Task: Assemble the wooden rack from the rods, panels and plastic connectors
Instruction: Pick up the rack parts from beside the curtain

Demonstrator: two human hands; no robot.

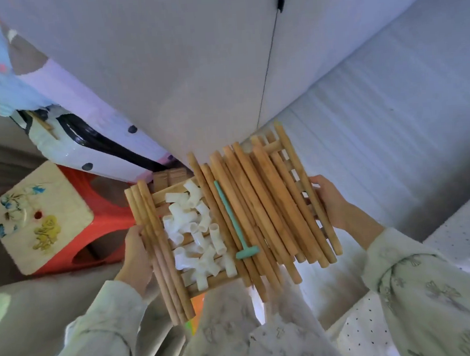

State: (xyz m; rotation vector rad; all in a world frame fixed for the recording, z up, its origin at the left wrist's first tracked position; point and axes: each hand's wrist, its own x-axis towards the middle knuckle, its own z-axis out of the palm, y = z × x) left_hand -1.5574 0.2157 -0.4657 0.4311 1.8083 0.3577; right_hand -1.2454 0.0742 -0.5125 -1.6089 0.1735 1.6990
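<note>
I hold a stack of slatted wooden panels [289, 171] level in front of me, used like a tray. My left hand [136, 257] grips its left edge beside three rods [161, 252]. My right hand [329, 201] grips the right edge. Several loose wooden rods [260, 203] lie across the middle and right of the panels. A heap of white plastic connectors [195, 230] sits on the left part. Between the connectors and the rods lies a small teal plastic mallet [232, 219].
A red plastic stool [97, 212] with a cream flower-patterned top stands at the left. A purple-white bag [86, 138] leans behind it. A grey-white bed or mattress [378, 129] fills the right, and a grey wall lies ahead.
</note>
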